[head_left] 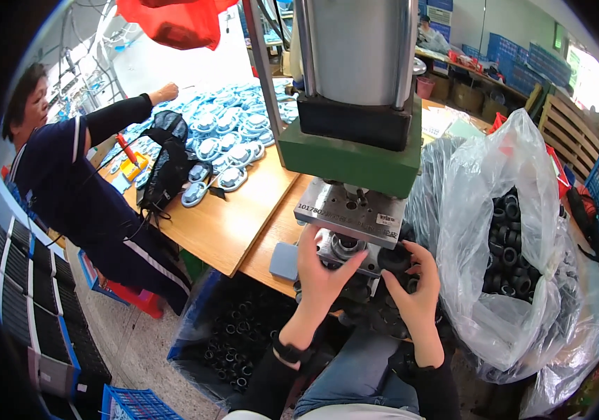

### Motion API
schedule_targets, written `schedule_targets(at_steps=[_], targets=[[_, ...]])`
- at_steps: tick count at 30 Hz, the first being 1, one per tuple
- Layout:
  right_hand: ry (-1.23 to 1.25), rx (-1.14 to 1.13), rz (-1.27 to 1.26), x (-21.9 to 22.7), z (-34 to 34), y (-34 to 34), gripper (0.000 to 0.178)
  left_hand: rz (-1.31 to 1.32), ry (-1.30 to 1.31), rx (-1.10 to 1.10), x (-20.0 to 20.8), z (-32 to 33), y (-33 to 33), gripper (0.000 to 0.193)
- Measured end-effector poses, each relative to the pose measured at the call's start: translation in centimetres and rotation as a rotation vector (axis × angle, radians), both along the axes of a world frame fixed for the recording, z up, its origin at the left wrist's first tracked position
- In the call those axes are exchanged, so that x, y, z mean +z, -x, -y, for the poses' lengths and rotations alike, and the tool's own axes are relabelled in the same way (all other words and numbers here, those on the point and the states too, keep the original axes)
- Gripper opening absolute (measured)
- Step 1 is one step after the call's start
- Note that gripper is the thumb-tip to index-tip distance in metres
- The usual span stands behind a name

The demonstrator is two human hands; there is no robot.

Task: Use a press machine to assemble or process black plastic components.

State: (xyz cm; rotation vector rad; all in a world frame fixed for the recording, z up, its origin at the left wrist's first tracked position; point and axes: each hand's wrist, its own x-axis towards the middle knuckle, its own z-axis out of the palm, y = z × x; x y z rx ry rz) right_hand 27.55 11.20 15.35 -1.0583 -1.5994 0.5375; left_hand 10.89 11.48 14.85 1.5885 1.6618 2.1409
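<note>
The left hand [319, 281] is spread wide, thumb and fingers parted beside the metal lower die [373, 265]. By the right hand [415, 297], a black ring [392, 259] is held between thumb and fingers, just right of the die. Above, the press's green block [355, 159] is seen; beyond, light-blue moulded pieces [233, 155] are heaped on the bench [226, 234].

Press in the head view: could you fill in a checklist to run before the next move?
1. Upper plate raised off the lower fixture: ok, a gap shows.
2. Left hand clear of the fixture: not ok, thumb and fingers are spread at it.
3. Right hand clear: not ok, it is close by the right side.
4. Black ring secure in the right-hand grip: cannot tell.
5. Black parts at hand: ok, many in the plastic bag.
</note>
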Motion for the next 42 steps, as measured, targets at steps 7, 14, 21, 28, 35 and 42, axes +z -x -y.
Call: schedule_targets(at_steps=[7, 14, 21, 28, 35, 42], targets=[[-0.009, 0.015, -0.092, -0.6, -0.4, 0.5, 0.055, -0.032, 0.144, -0.108, -1.3, -2.5, -0.4, 0.031], [0.053, 0.073, -0.031, -1.4, -1.0, 2.4, 0.052, -0.063, 0.154, 0.029, -3.2, 3.4, 3.6, 0.045], [0.196, 0.121, -0.036, -0.9, -2.8, 6.2, 0.029, -0.263, 0.628, 0.123, -14.3, 15.2, 11.9, 0.061], [0.418, 0.177, -0.056, 0.3, -2.5, 6.3, 0.038, -0.332, 0.617, 0.129, -14.9, 13.0, 11.7, 0.049], [-0.047, 0.075, 0.138, 0.0, 2.1, -0.1, 0.077, -0.798, 0.500, -0.094, -10.7, 0.0, 12.9, 0.039], [-0.170, -0.424, 0.297, 2.5, 2.7, -12.3, 0.022, -0.808, 0.659, -0.101, -12.7, 0.2, 14.8, 0.038]])
